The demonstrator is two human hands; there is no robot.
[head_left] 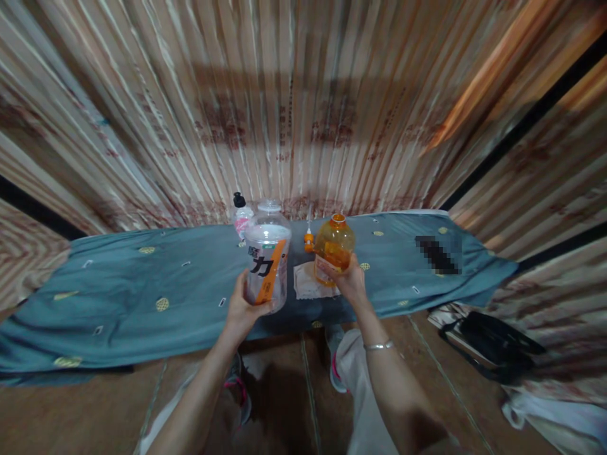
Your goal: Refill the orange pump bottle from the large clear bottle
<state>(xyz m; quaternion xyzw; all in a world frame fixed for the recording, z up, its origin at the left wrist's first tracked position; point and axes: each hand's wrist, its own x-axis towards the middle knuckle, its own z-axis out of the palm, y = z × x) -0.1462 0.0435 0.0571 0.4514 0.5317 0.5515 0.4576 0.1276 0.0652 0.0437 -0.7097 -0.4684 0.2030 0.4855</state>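
Note:
My left hand (246,304) is wrapped round the lower part of a large clear plastic bottle (268,259) with an orange and black label; its neck has no cap on it. My right hand (349,278) grips an amber bottle (336,246) from its right side. That bottle's neck is uncapped too, and it stands nearly upright. Under it lies a folded pale cloth (308,283). Just left of the amber bottle is a small orange dropper-like bottle (308,240) with a clear tip. A bottle with a black pump top (240,215) stands behind the clear one.
A blue-green patterned cloth (128,278) covers the low table. Striped curtains (303,126) hang right behind it. A pixelated dark object (439,254) lies on the cloth at right. On the floor at right are a black bag (493,344) and white fabric (559,417).

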